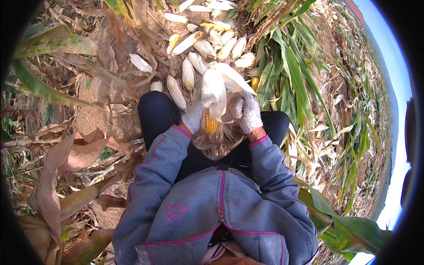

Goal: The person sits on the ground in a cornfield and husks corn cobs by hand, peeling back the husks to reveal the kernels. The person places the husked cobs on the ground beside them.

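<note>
My left hand (196,114), in a pale knit glove, grips a maize cob (210,123) whose yellow kernels show at the near end. A pale husk (213,86) still covers much of that cob. To its right, my right hand (247,111), gloved as well, is closed on another part of the husk (232,78), which is spread away from the cob. Both hands are between my bent knees, above the ground. Just beyond them lies a loose heap of husked ears (204,49), a few with yellow kernels showing.
Dry leaves (82,152) and stalks cover the soil on the left. Green and dry maize leaves (294,69) lie in a pile to the right of the heap. A single pale ear (140,63) rests on bare soil at the left, and a yellow cob (254,83) lies right of my hands.
</note>
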`<state>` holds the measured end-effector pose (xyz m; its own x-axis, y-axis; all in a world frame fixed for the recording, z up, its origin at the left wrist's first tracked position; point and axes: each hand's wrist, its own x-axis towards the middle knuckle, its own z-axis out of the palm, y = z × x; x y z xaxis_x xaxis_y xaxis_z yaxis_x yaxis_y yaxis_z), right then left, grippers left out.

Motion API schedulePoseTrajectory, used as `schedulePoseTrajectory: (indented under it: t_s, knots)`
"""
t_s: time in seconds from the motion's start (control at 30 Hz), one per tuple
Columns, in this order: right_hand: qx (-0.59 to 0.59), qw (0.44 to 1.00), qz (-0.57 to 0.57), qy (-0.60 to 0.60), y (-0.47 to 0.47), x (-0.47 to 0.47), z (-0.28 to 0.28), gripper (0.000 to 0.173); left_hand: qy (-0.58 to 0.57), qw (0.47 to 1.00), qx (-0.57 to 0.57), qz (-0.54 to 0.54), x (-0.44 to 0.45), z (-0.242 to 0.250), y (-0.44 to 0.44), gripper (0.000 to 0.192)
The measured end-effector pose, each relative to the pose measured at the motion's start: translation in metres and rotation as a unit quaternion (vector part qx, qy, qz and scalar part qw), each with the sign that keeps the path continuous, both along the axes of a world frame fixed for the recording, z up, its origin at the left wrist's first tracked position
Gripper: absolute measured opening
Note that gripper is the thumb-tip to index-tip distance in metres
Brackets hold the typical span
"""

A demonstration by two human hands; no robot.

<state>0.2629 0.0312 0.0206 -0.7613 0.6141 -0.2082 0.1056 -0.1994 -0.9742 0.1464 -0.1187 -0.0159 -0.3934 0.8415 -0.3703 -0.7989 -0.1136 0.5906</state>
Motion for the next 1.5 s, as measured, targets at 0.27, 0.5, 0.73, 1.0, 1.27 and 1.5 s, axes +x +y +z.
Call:
schedulePoseTrajectory:
  t_s: [0.27,0.5,0.73,1.0,1.27,1.5]
  knots:
    - [0.328,0.944,0.027,-0.009,0.012,-0.004,0.005,0.035,0.060,0.998,-0.013,0.008,0.006,0.031,0.003,0.044]
    - [-0.034,0.999,0.008,0.023,-0.020,-0.003,-0.013,0.038,0.148,0.986,0.023,0.073,-0.002,0.008,0.010,0.048]
    - [-0.002,0.985,0.137,-0.106,-0.020,-0.005,0.006,0.025,0.172,0.981,-0.037,0.082,0.001,-0.002,0.011,0.055]
    - [-0.185,0.970,0.106,0.118,-0.008,-0.014,0.009,0.022,0.200,0.979,0.010,0.035,-0.003,0.015,0.007,0.074]
    - [-0.425,0.849,-0.040,0.310,0.099,-0.037,0.038,0.017,0.412,0.904,0.004,-0.116,0.012,0.012,0.004,0.088]
    - [-0.249,0.942,-0.050,0.218,0.046,-0.027,0.015,0.030,-0.009,0.996,-0.019,-0.089,0.004,-0.007,0.000,0.049]
